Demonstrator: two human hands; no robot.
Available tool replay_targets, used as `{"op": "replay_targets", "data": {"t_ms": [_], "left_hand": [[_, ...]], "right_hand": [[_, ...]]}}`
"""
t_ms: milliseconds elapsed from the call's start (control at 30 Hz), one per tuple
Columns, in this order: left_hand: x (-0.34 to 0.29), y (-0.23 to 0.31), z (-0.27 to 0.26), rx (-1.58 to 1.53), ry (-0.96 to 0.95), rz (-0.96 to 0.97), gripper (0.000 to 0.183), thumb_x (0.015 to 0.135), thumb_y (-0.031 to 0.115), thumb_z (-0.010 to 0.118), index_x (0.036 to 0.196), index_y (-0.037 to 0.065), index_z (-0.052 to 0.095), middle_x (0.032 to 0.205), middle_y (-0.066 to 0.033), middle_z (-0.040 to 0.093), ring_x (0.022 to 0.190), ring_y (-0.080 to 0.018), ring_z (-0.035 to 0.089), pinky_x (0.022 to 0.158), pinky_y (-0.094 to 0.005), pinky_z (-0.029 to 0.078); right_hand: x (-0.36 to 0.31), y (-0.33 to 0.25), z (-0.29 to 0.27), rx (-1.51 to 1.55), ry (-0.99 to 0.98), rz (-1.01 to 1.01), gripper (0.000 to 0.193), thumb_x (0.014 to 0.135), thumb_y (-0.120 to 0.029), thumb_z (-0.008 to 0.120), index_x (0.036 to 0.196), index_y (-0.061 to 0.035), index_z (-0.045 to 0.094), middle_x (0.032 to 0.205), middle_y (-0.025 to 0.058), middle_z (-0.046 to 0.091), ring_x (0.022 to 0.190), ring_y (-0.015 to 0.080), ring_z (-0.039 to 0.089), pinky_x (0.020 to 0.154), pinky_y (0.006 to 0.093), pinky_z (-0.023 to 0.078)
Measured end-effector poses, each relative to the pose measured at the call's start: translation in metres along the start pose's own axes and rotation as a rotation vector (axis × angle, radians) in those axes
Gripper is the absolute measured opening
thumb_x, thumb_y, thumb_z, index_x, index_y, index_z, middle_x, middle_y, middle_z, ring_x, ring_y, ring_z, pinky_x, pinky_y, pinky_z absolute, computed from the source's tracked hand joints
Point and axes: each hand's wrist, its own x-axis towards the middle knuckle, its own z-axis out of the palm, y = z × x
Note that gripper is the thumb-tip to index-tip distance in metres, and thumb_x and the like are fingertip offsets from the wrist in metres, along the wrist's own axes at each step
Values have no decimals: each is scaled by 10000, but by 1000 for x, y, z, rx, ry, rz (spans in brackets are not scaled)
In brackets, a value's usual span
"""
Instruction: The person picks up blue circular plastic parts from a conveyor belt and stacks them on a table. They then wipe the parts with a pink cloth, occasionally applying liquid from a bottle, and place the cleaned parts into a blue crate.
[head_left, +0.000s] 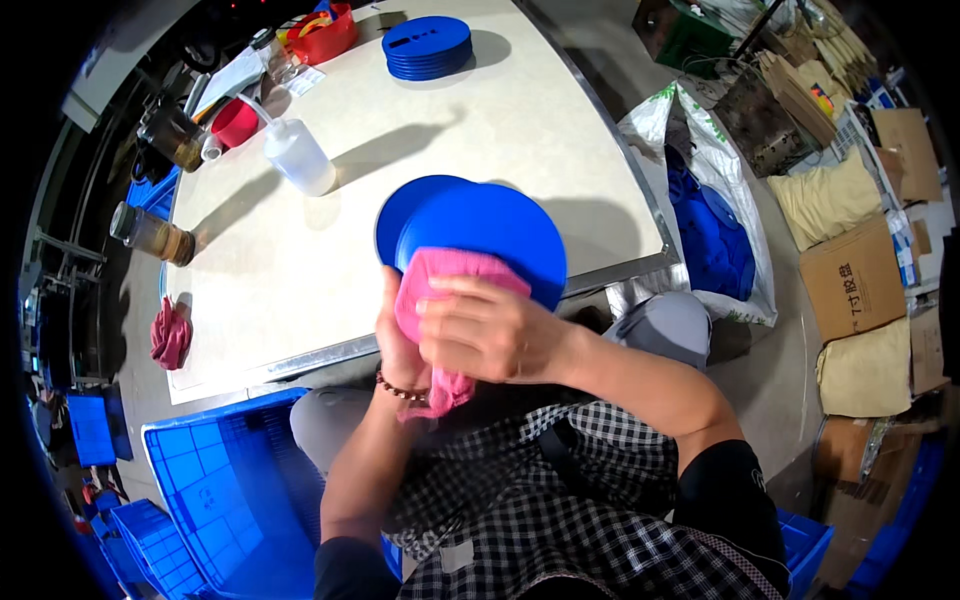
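Note:
Over the near edge of the table, a flat round blue disc (510, 220) is held tilted, overlapping a second blue disc (391, 217) behind it. My left hand (397, 345) is at the near left edge of the front disc, thumb up, the other fingers mostly hidden beneath the disc and cloth. A pink cloth (465, 264) covers the disc's near part, and one end hangs over my left palm. Pressed onto that cloth from above, my right hand (492, 335) has its fingers bent around it, slightly blurred.
A stack of blue discs (428, 52) stands at the table's far side. A white squeeze bottle (299, 157), a jar (152, 234) and a crumpled red cloth (171, 332) are leftward. Blue crates (225, 490) flank my legs; a white sack (722, 150) with blue pieces stands right.

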Motion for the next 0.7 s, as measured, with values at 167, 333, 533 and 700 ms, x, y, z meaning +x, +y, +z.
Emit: {"op": "replay_targets", "data": {"t_ms": [167,333,533,700], "left_hand": [[16,15,7,50,125,298,403,1072,497,411,875,156,497,866,-5,576,902,-211,618,886,-368,526],[14,18,-19,216,157,297,386,1055,509,453,917,152,504,823,34,523,885,-153,612,873,-359,534],[18,8,-20,345,295,406,397,1026,533,515,888,162,486,816,49,489,793,-107,552,758,-317,536],[20,15,-16,346,319,553,424,1022,544,518,854,159,464,803,37,473,764,-93,497,753,-289,506]], "right_hand": [[-21,12,-19,150,-16,-76,66,833,-119,684,844,-69,643,976,71,710,994,259,703,939,404,576],[-30,81,-66,25,297,176,267,758,-151,839,936,-65,659,939,86,706,926,264,709,865,406,582],[-44,113,-86,1222,969,1205,308,891,-107,589,1175,3,634,1101,114,702,966,193,694,888,350,558],[-30,72,-90,1342,300,1204,577,807,-96,573,1352,88,527,1022,202,713,857,202,717,810,321,564]]}}
